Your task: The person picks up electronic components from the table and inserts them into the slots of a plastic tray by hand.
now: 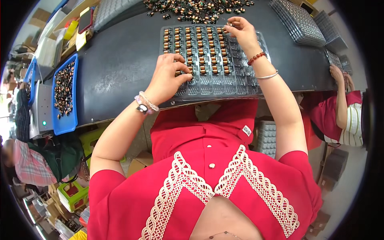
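A clear plastic tray (218,89) with rows of moulded pockets lies on the dark table in front of me. Small copper-wound coils (199,42) fill many of its pockets in the left and middle columns; the columns at the right and the nearest row hold none. At the tray's left side, my left hand (170,76) is closed, thumb and fingers around a copper coil at the pockets. My right hand (243,33) pinches another small coil (228,25) at the far edge of the tray, right of the filled columns. My fingers partly cover both coils.
A loose heap of coils (196,10) spreads beyond the tray. A blue bin (65,127) of coils stands at the left edge. Stacked clear trays (298,24) rise at the far right. Another person's hand (337,74) works at the table's right end.
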{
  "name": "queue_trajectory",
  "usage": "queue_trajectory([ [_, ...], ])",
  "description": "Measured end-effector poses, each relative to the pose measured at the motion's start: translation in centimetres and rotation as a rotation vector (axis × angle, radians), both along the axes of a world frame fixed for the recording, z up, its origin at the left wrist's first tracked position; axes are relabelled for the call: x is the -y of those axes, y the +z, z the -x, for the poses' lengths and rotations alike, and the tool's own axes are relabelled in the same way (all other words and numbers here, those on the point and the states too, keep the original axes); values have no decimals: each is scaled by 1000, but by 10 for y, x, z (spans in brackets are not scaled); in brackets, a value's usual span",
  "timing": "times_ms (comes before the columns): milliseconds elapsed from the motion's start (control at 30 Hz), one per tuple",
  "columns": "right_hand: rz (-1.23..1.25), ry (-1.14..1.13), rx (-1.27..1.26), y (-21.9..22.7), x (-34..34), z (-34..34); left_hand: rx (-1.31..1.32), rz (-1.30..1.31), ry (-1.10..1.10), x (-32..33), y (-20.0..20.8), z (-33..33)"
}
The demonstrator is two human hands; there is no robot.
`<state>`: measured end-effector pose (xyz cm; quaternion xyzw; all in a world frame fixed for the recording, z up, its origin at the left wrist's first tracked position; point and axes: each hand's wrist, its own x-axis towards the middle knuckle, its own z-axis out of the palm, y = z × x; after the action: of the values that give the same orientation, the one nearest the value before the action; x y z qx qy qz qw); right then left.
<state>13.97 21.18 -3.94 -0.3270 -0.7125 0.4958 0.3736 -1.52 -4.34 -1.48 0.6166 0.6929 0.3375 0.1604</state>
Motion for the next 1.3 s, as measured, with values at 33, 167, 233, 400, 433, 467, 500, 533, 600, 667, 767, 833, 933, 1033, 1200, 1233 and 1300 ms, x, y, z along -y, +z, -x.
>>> queue_trajectory([
  [33,12,30,-36,1,10,0,-5,1,-4,0,-3,-3],
  [167,45,125,-77,-6,24,5,-100,24,29,-2,-5,-9],
  [233,56,148,-50,-6,27,7,-132,44,46,-3,-3,-13],
  [400,173,196,-115,-6,25,4,-157,38,96,-5,-1,-19],
  [433,195,204,-125,-4,27,4,-171,26,78,-5,2,-18],
  [467,216,211,-134,-2,29,3,-178,19,79,-12,3,-16],
  [500,222,221,-181,-1,30,3,-79,-60,81,-23,4,-12],
  [533,230,241,-196,-2,29,1,24,-135,80,-33,5,-11],
  [600,350,305,-286,7,38,3,495,-118,115,-63,1,-11],
  [667,339,357,-298,4,39,4,640,-56,158,-92,1,-10],
  [767,288,388,-283,1,43,4,762,36,126,-109,8,-10],
  [833,294,378,-289,2,41,4,791,80,131,-111,7,-10],
  [933,301,378,-304,2,43,7,859,21,134,-110,1,-12],
  [1033,317,341,-346,2,46,9,876,45,201,-107,4,-10],
  [1200,242,243,-309,-3,39,3,549,-33,110,-69,22,22],
  [1233,157,235,-247,-5,40,1,439,51,79,-54,29,26],
  [1300,-54,209,-56,1,43,-1,266,156,6,-25,34,31],
])
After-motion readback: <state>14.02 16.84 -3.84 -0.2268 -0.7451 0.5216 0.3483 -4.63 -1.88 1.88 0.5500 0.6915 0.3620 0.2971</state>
